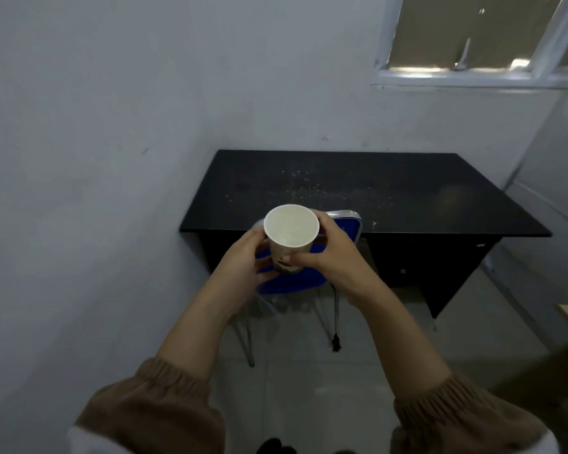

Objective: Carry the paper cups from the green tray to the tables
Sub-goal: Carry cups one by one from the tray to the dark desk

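Observation:
A white paper cup [291, 229] with a dark print low on its side is held upright in front of me, its open mouth facing up. My right hand [330, 253] grips its right side, thumb across the front. My left hand [246, 260] cups the left side with curled fingers under and around it. The cup hangs in the air above a blue chair, just short of the black table [407, 198]. The green tray is out of sight.
The black table stands against the wall in the corner, its top speckled with light crumbs. A blue chair [292, 280] with metal legs is tucked at its front edge, below my hands. A window [473, 37] sits at the upper right. A pale tiled floor lies below.

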